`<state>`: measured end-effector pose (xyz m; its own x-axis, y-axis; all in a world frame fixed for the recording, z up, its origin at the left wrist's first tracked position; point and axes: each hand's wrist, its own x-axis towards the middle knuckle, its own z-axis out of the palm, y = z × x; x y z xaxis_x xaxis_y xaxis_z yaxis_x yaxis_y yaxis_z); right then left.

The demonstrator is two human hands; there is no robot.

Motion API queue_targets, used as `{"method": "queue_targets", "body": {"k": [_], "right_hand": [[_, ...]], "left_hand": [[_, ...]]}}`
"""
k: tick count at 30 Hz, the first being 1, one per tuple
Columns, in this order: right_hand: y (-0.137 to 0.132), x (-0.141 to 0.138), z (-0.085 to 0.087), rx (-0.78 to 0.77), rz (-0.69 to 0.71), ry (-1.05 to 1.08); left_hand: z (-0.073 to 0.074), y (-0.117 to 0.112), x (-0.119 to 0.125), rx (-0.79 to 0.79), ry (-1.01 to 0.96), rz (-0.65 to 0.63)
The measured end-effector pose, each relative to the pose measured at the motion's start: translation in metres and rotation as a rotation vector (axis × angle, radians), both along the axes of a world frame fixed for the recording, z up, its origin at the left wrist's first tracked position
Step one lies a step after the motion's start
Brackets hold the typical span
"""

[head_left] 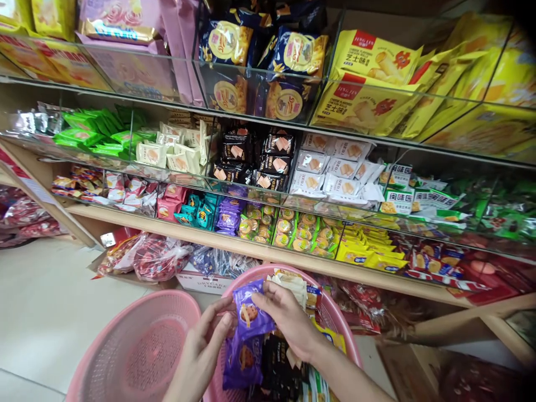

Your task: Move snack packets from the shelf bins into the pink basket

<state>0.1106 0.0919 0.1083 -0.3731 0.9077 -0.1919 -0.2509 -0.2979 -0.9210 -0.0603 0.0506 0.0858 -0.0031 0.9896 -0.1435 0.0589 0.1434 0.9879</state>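
Note:
Above the filled pink basket [353, 335], my right hand [288, 318] grips a purple cookie packet [253, 314] between thumb and fingers. My left hand [206, 338] is at the packet's left edge, with its fingers loosely bent and the thumb apart from them. Whether its fingertips touch the packet I cannot tell. Below the held packet lies another purple cookie packet [243, 360]. Black wafer packets [278, 371], cream-coloured packets [288, 285] and yellow packets [333, 336] are also in the basket, partly hidden by my right hand and forearm.
A second pink basket [138, 340] stands on the tiled floor [37, 312] at left. Ahead are shelves with clear dividers, holding purple packets [228, 215], black packets [274, 156] and yellow bags [368, 72]. A white carton [201, 283] sits under the lowest shelf.

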Motion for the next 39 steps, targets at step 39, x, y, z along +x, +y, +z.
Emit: {"method": "queue_targets", "body": {"k": [39], "right_hand": [[-0.030,0.012,-0.010,0.116,-0.187,-0.186]], "left_hand": [[0.021,-0.005,0.024,-0.095,-0.068,-0.035]]}}
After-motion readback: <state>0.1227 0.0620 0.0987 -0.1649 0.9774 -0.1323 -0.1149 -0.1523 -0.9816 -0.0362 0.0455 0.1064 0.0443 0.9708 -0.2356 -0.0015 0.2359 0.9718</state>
